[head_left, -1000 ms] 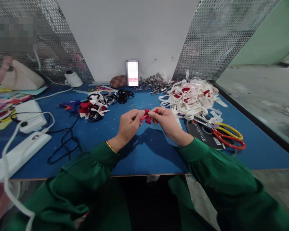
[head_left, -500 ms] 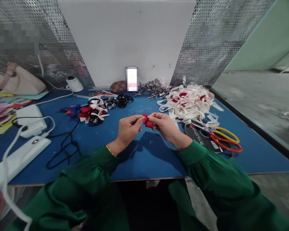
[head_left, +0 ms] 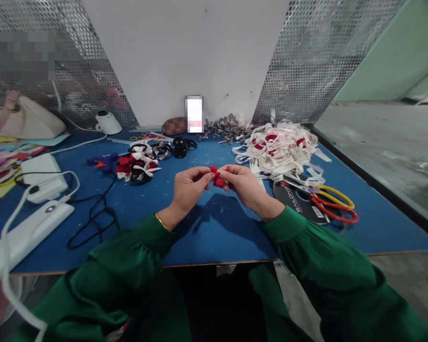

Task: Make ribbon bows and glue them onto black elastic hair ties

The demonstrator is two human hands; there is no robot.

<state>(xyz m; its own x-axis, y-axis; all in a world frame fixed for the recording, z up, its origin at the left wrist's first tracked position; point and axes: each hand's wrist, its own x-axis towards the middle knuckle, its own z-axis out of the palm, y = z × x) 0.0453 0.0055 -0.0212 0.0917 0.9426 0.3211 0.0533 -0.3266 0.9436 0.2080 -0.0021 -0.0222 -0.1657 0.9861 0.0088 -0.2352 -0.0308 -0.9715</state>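
Observation:
Between my two hands, above the middle of the blue table [head_left: 214,232], is a small red fabric bow [head_left: 217,179]. My left hand [head_left: 190,190] pinches its left side between thumb and forefinger. On the other side my right hand [head_left: 244,187] grips it the same way, fingers closed. Parts of the bow are hidden behind my fingertips. Left of my hands lies a heap of red, white and black bows [head_left: 137,164]. To the right sits a large pile of white ribbon loops with red pieces [head_left: 280,147].
Scissors [head_left: 333,202] with yellow and red handles rest on a black disc [head_left: 294,202] at right. A blue glue gun [head_left: 105,163], a black cord [head_left: 96,218] and a white power strip [head_left: 32,232] lie left. Metal clips [head_left: 228,129] and a phone [head_left: 194,114] are at the back.
Both hands keep their pinch on the red bow, with only a slight shift of the fingers. The whole view has moved a little.

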